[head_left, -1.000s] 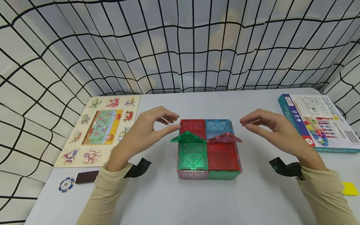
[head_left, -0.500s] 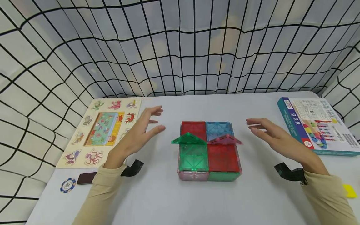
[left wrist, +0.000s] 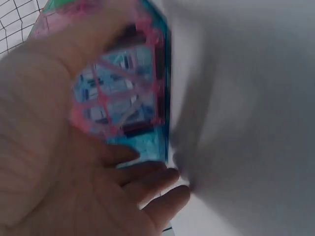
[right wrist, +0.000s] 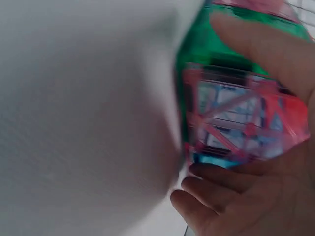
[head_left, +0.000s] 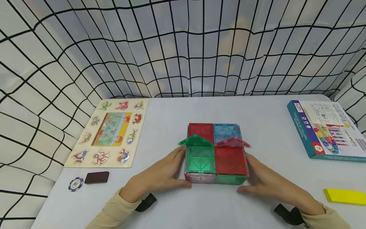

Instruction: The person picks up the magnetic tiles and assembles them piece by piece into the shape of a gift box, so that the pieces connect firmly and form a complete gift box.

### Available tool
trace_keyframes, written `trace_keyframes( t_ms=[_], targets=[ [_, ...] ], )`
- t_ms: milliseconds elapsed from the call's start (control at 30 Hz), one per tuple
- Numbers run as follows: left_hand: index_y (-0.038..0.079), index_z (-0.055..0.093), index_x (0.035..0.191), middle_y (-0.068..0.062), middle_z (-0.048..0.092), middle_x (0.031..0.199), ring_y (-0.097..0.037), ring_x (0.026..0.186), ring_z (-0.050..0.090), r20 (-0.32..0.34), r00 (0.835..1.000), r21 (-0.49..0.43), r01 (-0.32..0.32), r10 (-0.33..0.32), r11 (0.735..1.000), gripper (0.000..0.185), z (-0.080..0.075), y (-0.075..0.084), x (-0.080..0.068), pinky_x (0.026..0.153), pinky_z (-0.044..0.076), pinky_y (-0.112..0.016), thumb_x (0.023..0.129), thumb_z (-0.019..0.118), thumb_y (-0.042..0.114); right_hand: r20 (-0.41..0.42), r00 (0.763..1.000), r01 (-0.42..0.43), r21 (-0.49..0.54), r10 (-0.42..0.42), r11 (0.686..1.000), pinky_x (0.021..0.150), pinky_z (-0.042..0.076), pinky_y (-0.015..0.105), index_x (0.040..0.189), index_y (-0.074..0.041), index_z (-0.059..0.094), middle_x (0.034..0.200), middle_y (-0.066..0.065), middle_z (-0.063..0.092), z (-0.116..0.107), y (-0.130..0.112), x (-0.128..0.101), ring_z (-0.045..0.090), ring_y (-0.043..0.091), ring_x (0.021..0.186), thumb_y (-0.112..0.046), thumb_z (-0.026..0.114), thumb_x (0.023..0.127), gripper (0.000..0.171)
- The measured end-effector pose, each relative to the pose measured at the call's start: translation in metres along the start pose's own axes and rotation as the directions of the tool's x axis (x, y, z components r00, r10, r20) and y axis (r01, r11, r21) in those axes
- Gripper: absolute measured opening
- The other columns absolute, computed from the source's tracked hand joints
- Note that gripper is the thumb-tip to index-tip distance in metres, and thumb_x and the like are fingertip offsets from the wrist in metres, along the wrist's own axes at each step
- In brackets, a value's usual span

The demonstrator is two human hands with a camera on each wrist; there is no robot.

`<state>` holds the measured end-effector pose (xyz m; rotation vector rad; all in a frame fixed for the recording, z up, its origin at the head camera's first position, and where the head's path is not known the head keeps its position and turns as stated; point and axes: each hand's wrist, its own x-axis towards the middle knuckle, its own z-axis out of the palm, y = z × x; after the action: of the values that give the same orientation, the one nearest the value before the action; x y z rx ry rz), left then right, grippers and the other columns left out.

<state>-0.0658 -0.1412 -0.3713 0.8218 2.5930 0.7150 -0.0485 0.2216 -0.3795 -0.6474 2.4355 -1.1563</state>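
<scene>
A low house-like box of translucent magnetic tiles stands in the middle of the table. Its top shows red, blue and green squares. Across it stand a green triangle tile and a pink triangle tile. My left hand lies along the box's left side, thumb by the front corner. On the opposite side is my right hand, spread the same way. In the left wrist view, relaxed fingers reach beside a pink-framed wall. The right wrist view shows fingers close to another pink-framed wall.
A wooden sea-animal puzzle board lies at the left, with a poker chip and a dark brown block in front. At the right are a boxed toy set and a yellow block. Black netting surrounds the table.
Both hands drew apart beside the box, then came down and inward to its two sides. The tile box keeps its shape and place. The whole yellow block now shows.
</scene>
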Motion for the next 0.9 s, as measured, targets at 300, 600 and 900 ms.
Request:
trace_keyframes(
  t_ms=[300, 600, 900],
  targets=[
    [-0.013, 0.021, 0.16, -0.029, 0.028, 0.165, -0.04, 0.153, 0.032, -0.082, 0.996, -0.004, 0.019, -0.019, 1.0, 0.113, 0.011, 0.001, 0.015, 0.12, 0.037, -0.051, 0.085, 0.087, 0.041, -0.09, 0.987, 0.126, -0.051, -0.13, 0.991, 0.107, 0.049, 0.057, 0.161, -0.011, 0.028, 0.157, 0.011, 0.046, 0.009, -0.002, 0.024, 0.049, 0.031, 0.137, -0.019, 0.093, 0.08, 0.105],
    [-0.003, 0.018, 0.164, -0.02, 0.031, 0.165, -0.032, 0.15, 0.037, -0.105, 0.994, -0.056, 0.03, -0.036, 0.998, 0.115, 0.005, -0.013, 0.033, 0.117, 0.042, -0.049, 0.084, 0.087, 0.043, -0.095, 0.985, 0.139, -0.042, -0.142, 0.989, 0.108, 0.047, 0.061, 0.157, -0.007, 0.031, 0.149, 0.013, 0.052, 0.0, 0.002, 0.047, 0.051, 0.034, 0.135, -0.014, 0.093, 0.08, 0.1],
    [0.0, 0.013, 0.166, -0.019, 0.035, 0.16, -0.031, 0.148, 0.036, -0.098, 0.995, -0.092, 0.002, -0.011, 0.996, 0.117, -0.01, -0.034, 0.06, 0.12, 0.038, -0.049, 0.085, 0.088, 0.039, -0.101, 0.986, 0.132, -0.002, -0.132, 0.991, 0.109, 0.046, 0.063, 0.155, -0.002, 0.035, 0.146, 0.017, 0.053, -0.012, 0.011, 0.079, 0.048, 0.037, 0.135, -0.008, 0.092, 0.078, 0.096]
  ],
)
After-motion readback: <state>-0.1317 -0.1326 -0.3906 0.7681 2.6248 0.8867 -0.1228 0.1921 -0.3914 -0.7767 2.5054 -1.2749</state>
